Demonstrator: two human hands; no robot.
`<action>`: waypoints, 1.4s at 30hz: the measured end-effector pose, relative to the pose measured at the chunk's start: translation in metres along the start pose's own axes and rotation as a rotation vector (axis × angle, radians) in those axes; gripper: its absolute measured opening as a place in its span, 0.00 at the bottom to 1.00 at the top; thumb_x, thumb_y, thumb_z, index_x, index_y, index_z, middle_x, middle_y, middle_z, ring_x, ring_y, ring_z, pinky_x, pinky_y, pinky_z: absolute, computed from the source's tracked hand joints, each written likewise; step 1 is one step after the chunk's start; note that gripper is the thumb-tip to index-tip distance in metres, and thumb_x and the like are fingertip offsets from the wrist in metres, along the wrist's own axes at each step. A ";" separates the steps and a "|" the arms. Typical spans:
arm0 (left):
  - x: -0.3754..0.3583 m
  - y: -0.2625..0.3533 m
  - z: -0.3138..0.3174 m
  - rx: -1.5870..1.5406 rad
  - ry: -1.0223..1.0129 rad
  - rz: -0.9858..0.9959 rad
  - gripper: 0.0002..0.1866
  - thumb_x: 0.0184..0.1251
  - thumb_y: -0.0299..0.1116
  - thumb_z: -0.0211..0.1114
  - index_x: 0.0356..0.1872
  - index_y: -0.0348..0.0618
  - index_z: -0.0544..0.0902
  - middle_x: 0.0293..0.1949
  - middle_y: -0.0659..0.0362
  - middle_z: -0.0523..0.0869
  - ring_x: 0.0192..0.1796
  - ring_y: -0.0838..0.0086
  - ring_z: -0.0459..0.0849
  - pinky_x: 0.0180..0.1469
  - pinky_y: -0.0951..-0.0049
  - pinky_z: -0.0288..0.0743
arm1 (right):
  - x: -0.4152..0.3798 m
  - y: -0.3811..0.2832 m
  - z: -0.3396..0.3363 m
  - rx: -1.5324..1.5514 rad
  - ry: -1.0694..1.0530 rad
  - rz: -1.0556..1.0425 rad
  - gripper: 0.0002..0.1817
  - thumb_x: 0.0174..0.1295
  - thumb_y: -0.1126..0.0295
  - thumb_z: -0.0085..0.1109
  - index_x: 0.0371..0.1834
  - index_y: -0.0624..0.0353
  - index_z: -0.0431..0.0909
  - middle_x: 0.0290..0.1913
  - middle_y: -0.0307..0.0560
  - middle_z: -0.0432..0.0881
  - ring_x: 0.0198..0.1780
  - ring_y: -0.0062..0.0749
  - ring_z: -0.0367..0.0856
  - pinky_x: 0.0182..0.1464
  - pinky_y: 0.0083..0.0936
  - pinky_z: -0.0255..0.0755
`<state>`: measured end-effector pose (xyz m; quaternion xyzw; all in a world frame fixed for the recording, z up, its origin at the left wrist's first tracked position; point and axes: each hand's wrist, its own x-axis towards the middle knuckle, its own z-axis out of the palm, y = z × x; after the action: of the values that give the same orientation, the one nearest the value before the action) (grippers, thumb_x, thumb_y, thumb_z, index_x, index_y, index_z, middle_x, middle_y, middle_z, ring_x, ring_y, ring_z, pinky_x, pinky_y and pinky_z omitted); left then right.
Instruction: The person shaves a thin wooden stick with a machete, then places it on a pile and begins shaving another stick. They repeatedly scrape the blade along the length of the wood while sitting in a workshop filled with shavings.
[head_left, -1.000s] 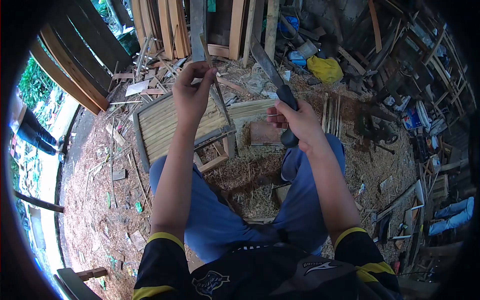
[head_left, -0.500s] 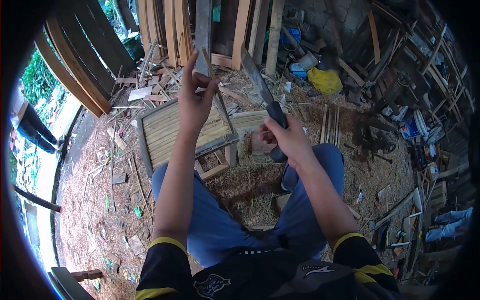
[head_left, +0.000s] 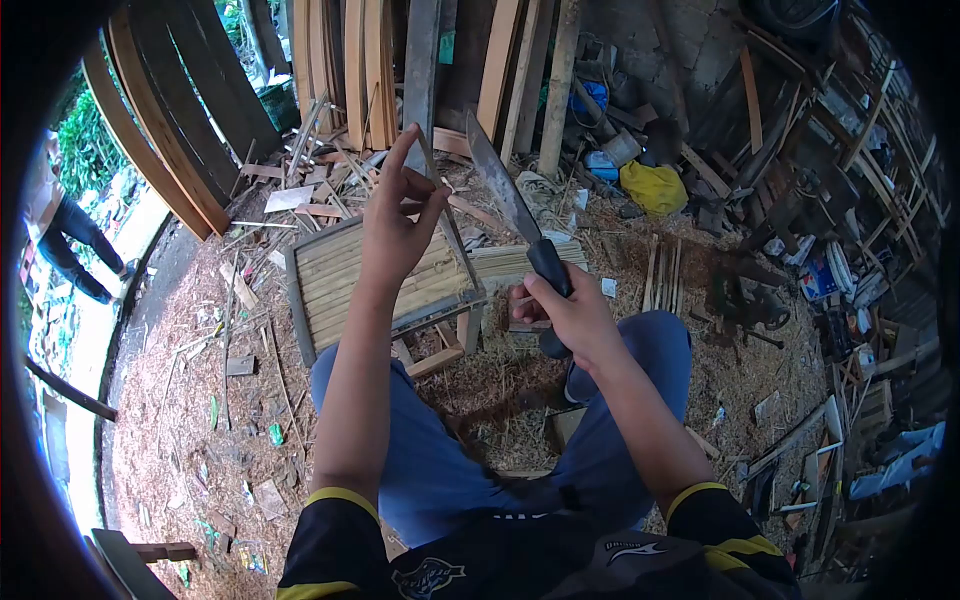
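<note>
My left hand is raised over a low slatted stand, its index finger pointing up. Between thumb and fingers it appears to pinch a thin wooden strip, partly hidden by the fingers. My right hand is wrapped round the black handle of a large knife. The blade slants up and to the left, its tip a short way right of the strip and apart from it. Below my left hand is the slatted stand, with pale slats in a dark frame. A row of thin strips lies beyond the knife handle.
Wood shavings and scraps cover the ground. Tall boards lean at the back. A yellow bag lies back right, before piled timber. A person stands outside at left. Several upright sticks are near my right knee.
The view has tilted slightly, so the surroundings sit lower in it. The knife's tip has swung a little left, towards the strip. Both hands keep their holds.
</note>
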<state>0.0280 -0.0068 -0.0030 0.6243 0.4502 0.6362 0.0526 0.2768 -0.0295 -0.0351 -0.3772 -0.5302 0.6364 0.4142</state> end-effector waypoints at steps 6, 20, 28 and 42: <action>0.003 0.024 -0.014 0.021 0.222 0.153 0.14 0.72 0.19 0.66 0.57 0.39 0.83 0.45 0.59 0.87 0.49 0.75 0.88 0.48 0.76 0.88 | -0.021 0.009 0.010 -0.009 -0.038 0.000 0.18 0.80 0.56 0.54 0.56 0.62 0.75 0.32 0.42 0.81 0.19 0.20 0.74 0.22 0.21 0.70; -0.040 0.055 -0.040 0.119 0.050 0.071 0.12 0.69 0.15 0.67 0.52 0.29 0.81 0.45 0.51 0.85 0.47 0.70 0.89 0.46 0.76 0.89 | -0.023 0.037 0.066 -0.081 -0.014 -0.150 0.15 0.77 0.59 0.60 0.51 0.60 0.76 0.24 0.33 0.73 0.21 0.19 0.68 0.26 0.24 0.65; -0.079 0.063 -0.046 0.175 0.037 0.127 0.09 0.72 0.12 0.59 0.51 0.25 0.77 0.44 0.49 0.82 0.44 0.67 0.88 0.48 0.73 0.84 | -0.031 0.028 0.073 -0.320 -0.086 -0.400 0.19 0.72 0.55 0.65 0.50 0.62 0.78 0.28 0.47 0.81 0.27 0.30 0.81 0.31 0.28 0.72; -0.094 0.070 -0.029 0.158 0.096 0.109 0.10 0.71 0.13 0.61 0.50 0.25 0.73 0.46 0.48 0.76 0.47 0.65 0.85 0.48 0.68 0.90 | -0.024 0.038 0.058 -0.297 -0.124 -0.245 0.16 0.73 0.57 0.63 0.44 0.61 0.78 0.18 0.45 0.75 0.20 0.29 0.79 0.25 0.31 0.68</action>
<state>0.0582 -0.1222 -0.0235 0.6187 0.4663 0.6301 -0.0530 0.2273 -0.0764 -0.0623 -0.3266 -0.6847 0.5182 0.3950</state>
